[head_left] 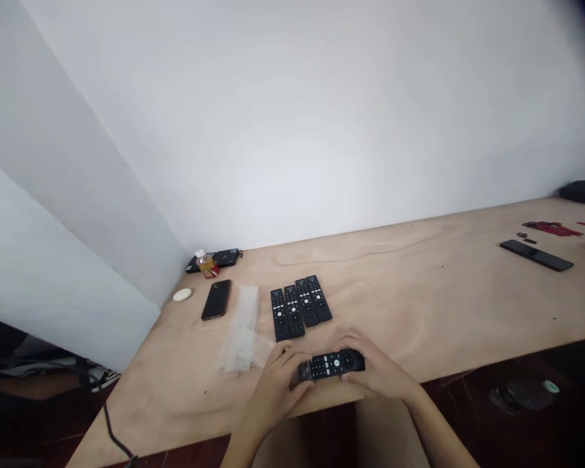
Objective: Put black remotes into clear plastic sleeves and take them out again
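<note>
- A black remote (332, 364) is being held crosswise just over the near edge of the bench (443, 305), button face up, seemingly so that the keys are being shown to the person.
- Its left end is being gripped by the left hand (277, 383) and its right end by the right hand (377, 370). Both hands are being curled partly closed around it, probably to steady it.
- Four similar remotes (299, 307) are being laid side by side just beyond, apparently as a sorted row, with clear plastic bags (244, 331) to their left.
- The held remote is being seen as slim and dark, with rows of small buttons and one round white key.

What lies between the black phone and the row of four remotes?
In the head view, clear plastic bags lie flat on the table between the phone and the remotes.
</note>
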The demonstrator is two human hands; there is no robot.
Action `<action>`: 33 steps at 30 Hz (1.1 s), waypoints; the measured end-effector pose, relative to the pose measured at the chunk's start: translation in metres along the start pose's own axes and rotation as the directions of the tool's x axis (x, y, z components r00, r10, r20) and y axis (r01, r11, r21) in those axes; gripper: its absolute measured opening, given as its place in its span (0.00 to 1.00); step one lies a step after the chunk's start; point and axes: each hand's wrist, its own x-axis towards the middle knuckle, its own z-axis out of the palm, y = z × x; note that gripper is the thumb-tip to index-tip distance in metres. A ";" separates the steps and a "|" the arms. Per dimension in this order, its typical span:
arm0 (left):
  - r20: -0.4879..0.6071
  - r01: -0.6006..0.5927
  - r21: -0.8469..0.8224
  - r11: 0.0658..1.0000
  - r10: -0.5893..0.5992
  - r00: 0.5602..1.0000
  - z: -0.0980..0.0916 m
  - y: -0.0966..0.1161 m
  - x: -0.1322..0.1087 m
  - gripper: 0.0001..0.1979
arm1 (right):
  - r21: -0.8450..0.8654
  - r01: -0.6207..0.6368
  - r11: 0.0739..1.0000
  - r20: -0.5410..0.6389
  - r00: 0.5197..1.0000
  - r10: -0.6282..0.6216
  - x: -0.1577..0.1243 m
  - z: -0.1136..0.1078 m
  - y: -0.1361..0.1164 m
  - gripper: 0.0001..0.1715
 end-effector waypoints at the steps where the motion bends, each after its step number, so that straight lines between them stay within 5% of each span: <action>1: 0.006 0.016 -0.032 0.999 -0.016 1.000 0.003 -0.001 0.002 0.26 | 0.008 0.004 1.000 0.012 1.000 -0.004 0.002 0.000 0.000 0.25; 7: -0.039 0.029 -0.125 0.992 -0.034 0.999 0.026 -0.004 0.011 0.32 | 0.067 0.116 0.991 0.086 0.989 -0.121 0.019 0.004 -0.010 0.26; 10: -0.070 0.076 -0.086 0.993 -0.082 0.994 0.022 -0.006 0.011 0.33 | 0.012 0.086 0.996 0.078 0.993 -0.087 0.020 0.005 -0.011 0.28; 14: -0.065 0.115 -0.038 0.993 -0.117 0.991 0.006 -0.011 0.003 0.40 | -0.089 -0.017 0.996 -0.064 0.998 0.011 0.005 -0.001 0.006 0.39; 19: -0.055 0.091 -0.050 0.995 -0.094 0.994 0.009 -0.015 -0.002 0.39 | -0.106 -0.076 0.991 -0.255 0.966 0.047 -0.010 -0.003 0.027 0.23; 33: 0.015 0.005 -0.050 0.999 -0.004 1.000 0.046 0.002 0.028 0.41 | 0.254 -0.085 0.964 -0.213 0.967 0.142 0.014 0.059 0.012 0.30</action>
